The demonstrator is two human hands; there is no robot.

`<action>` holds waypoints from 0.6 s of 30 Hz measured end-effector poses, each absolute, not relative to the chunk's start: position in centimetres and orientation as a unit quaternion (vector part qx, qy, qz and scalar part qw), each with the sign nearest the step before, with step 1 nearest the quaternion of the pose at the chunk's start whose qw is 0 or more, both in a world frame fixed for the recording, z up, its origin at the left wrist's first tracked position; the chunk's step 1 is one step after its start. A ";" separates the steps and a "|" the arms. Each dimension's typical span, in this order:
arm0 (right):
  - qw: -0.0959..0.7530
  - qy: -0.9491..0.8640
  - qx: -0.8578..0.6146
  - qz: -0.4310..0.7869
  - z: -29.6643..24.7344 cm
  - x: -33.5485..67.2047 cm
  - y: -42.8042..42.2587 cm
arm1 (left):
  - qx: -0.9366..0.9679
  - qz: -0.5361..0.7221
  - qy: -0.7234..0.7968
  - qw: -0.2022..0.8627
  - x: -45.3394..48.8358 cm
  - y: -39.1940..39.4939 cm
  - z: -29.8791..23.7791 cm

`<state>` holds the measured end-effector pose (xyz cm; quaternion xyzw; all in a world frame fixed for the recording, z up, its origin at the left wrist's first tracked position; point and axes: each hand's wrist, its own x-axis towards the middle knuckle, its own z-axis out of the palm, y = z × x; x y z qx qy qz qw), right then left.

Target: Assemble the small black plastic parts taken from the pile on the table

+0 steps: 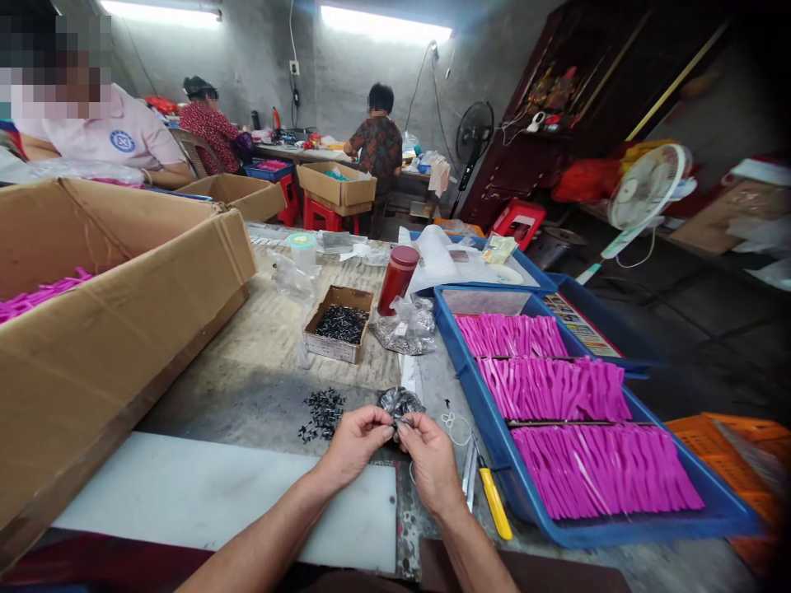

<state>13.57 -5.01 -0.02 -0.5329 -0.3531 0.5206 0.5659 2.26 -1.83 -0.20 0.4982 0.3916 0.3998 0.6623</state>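
The left hand [362, 442] and the right hand [431, 455] meet over the table [228, 399], thumbs and forefingers pinching the near edge of one clear plastic bag [400, 401] with dark contents. One white board [265, 494] lies near, on the left; one yellow-handled tool [496, 504] lies to the right of the right hand. Right of that, one blue tray [618, 532] holds three rows of magenta strips [599, 473], too tightly packed to count. One heap of loose black pieces [323, 414] sits just left of the bag. Farther off, one small cardboard box [330, 348] contains more such pieces, with one red canister [396, 282] to its right. On the left, one large cardboard box [142, 329] holds magenta pieces [40, 298]. Far away are three other people [376, 144] and two fans [646, 188].
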 end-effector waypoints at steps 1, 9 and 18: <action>0.565 -0.353 -0.535 0.518 0.1 13.6 -5.0 | 0.505 0.398 0.392 0.658 2.2 -1.8 -0.3; 0.570 -0.353 -0.544 0.505 0.0 13.6 -5.0 | 0.539 0.392 0.405 0.625 2.1 -1.8 -0.2; 0.572 -0.356 -0.545 0.499 0.2 13.8 -4.9 | 0.560 0.375 0.404 0.619 2.0 -1.8 -0.2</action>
